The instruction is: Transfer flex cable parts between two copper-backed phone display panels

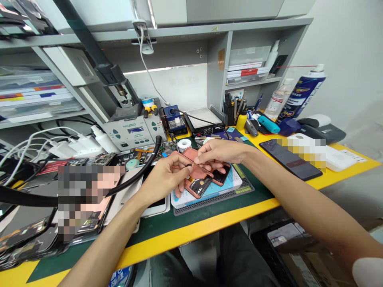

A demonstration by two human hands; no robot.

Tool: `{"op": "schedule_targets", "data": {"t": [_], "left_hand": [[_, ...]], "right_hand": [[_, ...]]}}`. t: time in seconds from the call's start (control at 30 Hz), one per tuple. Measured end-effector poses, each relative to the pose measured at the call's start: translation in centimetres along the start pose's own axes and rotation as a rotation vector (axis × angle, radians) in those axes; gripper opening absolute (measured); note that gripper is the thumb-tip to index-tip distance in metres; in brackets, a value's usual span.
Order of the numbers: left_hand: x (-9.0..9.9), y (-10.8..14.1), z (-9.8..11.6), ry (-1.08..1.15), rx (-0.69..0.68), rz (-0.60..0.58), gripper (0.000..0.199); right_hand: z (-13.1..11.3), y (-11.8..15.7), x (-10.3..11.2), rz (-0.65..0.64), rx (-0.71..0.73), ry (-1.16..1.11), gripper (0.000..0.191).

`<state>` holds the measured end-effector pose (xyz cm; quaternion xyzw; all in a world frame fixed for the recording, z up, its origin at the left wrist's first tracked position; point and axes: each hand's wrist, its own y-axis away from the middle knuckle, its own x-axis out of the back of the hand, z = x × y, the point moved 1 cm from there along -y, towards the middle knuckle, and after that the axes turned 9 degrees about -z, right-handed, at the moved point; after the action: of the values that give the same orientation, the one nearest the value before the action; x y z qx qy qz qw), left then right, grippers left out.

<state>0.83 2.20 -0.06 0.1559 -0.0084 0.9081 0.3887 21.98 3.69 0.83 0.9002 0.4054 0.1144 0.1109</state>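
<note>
My left hand (171,172) grips a phone screen assembly (200,184) with a copper-pink back and a black lower part. Fingers bent and pressed together, my right hand (216,153) works at the upper edge of the same part. Whatever lies between its fingertips is too small to make out. Partly under my hands, a second dark phone part (222,175) with a pink rim lies on a blue-and-white box (236,182). Beneath the box is a grey perforated mat (245,191).
Tablets and phone parts (122,199) crowd the left side, crossed by a black hose (134,175). A soldering station (175,121) and hot plate (206,123) stand behind. Right are a dark phone (290,159) and a blue spray can (302,93).
</note>
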Motion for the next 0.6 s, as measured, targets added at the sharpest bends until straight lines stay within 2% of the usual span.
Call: {"op": "schedule_targets", "data": {"t": [0.6], "left_hand": [[0.0, -0.02, 0.1, -0.001, -0.008, 0.007, 0.02]], "right_hand": [[-0.02, -0.11, -0.06, 0.007, 0.002, 0.007, 0.026]]}}
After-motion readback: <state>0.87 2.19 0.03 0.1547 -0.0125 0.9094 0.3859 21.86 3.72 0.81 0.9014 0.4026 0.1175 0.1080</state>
